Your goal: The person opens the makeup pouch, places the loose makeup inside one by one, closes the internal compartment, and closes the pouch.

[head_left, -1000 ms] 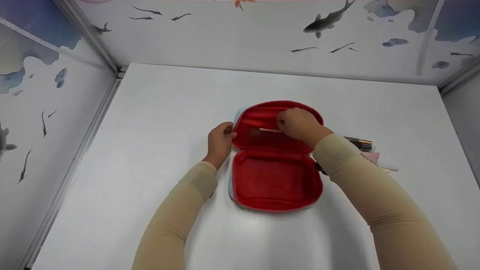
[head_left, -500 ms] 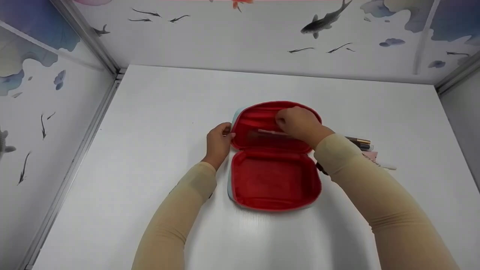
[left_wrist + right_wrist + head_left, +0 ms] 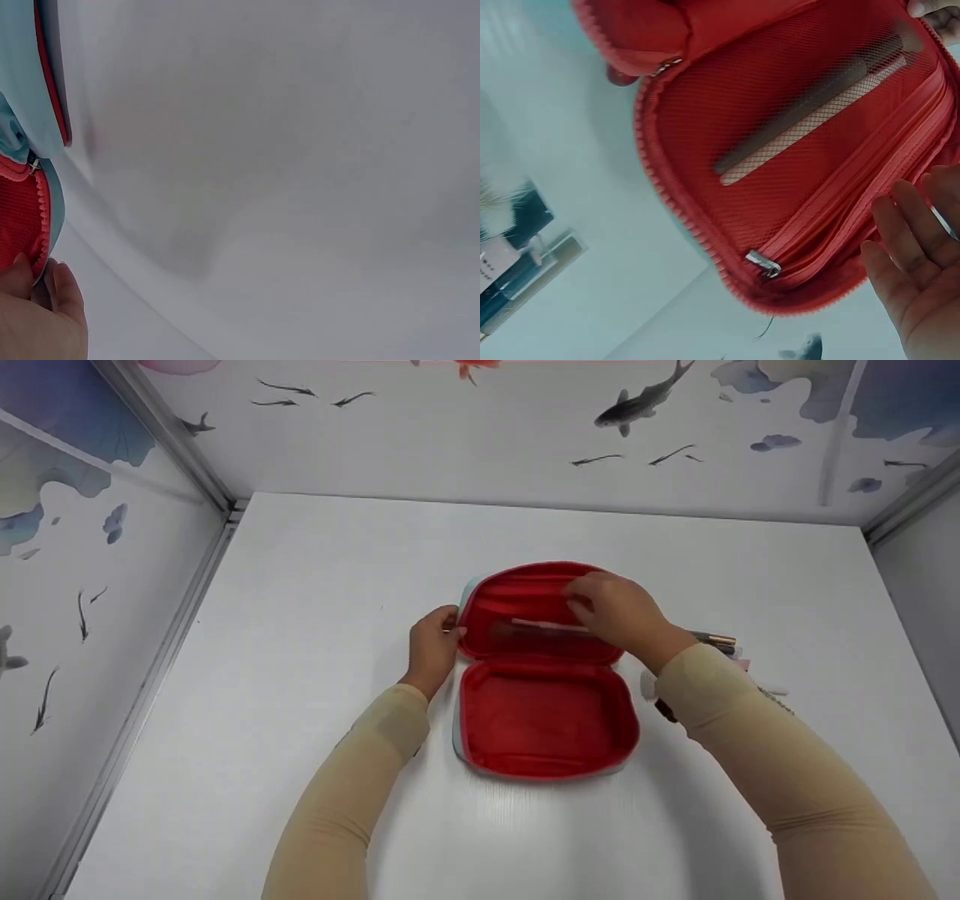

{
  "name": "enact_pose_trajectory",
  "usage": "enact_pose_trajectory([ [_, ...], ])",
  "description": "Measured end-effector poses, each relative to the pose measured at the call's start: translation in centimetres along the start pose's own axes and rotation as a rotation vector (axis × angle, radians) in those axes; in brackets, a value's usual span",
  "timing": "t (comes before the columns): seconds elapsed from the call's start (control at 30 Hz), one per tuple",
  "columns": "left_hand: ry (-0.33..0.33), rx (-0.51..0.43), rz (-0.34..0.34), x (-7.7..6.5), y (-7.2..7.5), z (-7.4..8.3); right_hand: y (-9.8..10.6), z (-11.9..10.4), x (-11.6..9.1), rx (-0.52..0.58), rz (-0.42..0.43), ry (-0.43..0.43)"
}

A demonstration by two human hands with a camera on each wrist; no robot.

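Observation:
A zip-up case (image 3: 540,720), red inside and light blue outside, lies unfolded on the white table. My left hand (image 3: 431,652) pinches the left rim of its upper half; in the left wrist view, thumb and fingers (image 3: 66,289) grip the zipper edge (image 3: 43,217). Behind the mesh pocket (image 3: 705,120) in that half are a dark-handled brush (image 3: 795,116) and a slim pale stick (image 3: 810,131). My right hand (image 3: 622,611) is over the right part of the pocket, fingers loosely bent and holding nothing visible. The pocket's silver zipper pull (image 3: 763,264) sits at one end.
Right of the case, partly behind my right sleeve, lie dark and gold pen-like sticks (image 3: 716,639), a pale stick (image 3: 778,691) and a thin chain (image 3: 776,701). White bristles (image 3: 495,206) show in the right wrist view. A fish-patterned wall (image 3: 450,450) borders the table.
My right hand has shifted right, off the middle of the pocket, and its fingers have loosened. The brush and stick have stayed in the pocket. My left hand keeps its hold on the rim.

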State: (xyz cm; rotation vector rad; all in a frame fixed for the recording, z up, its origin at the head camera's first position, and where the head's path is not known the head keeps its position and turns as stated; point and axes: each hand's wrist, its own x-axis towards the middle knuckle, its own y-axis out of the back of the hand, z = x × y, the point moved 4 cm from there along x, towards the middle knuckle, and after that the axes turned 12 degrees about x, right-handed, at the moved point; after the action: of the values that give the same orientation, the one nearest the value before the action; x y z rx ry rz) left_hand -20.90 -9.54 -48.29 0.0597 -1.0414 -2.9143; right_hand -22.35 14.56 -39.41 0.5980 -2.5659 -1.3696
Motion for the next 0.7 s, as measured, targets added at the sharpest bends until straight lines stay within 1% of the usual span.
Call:
enact_pose_trajectory([
  [0.1, 0.008, 0.009, -0.008, 0.0, 0.0, 0.0, 0.3, 0.5, -0.9, 0.015, 0.009, -0.012],
  [0.27, 0.01, 0.021, -0.019, 0.0, -0.1, 0.0, 0.8, 1.1, -2.3, 0.021, 0.03, 0.006],
  [0.37, -0.008, 0.026, -0.016, -0.1, 0.0, 0.1, 1.0, 1.3, -3.2, 0.013, 0.062, 0.016],
  [0.53, -0.048, 0.062, -0.009, -0.2, 0.1, 0.1, 1.2, 1.7, -4.6, -0.001, 0.103, 0.05],
  [0.7, -0.066, 0.087, 0.001, -0.3, 0.1, 0.1, 1.2, 2.3, -5.9, -0.034, 0.137, 0.079],
])
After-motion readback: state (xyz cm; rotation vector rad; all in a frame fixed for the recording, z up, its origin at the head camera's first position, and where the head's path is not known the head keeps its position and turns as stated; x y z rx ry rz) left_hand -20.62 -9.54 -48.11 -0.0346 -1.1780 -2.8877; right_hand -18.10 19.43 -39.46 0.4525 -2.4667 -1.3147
